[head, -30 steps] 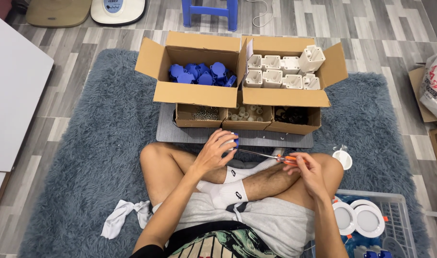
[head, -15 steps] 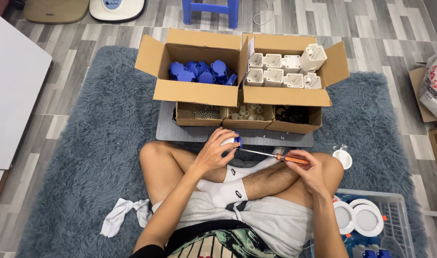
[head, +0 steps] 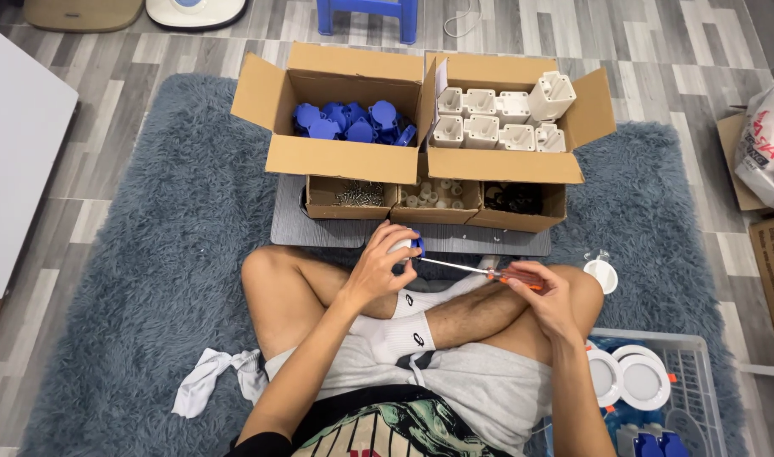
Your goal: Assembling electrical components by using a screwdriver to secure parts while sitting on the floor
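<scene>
Fingers of my left hand (head: pixel 377 269) gripped a blue-and-white fitting (head: pixel 408 246); my right hand (head: pixel 546 296) clutched the orange-handled screwdriver (head: pixel 480 271), tip on it. 2 boxes of loose parts remained.

The left hand (head: pixel 378 269) grips a small blue-and-white part (head: pixel 410 245) above the knees; the right hand (head: pixel 544 298) holds an orange-handled screwdriver (head: pixel 489 272), its tip at the part.

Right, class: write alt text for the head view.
Seated cross-legged on a grey rug, a person holds a small blue part in the left hand and a screwdriver in the right hand, tip at the part. Boxes of parts sit ahead.
</scene>
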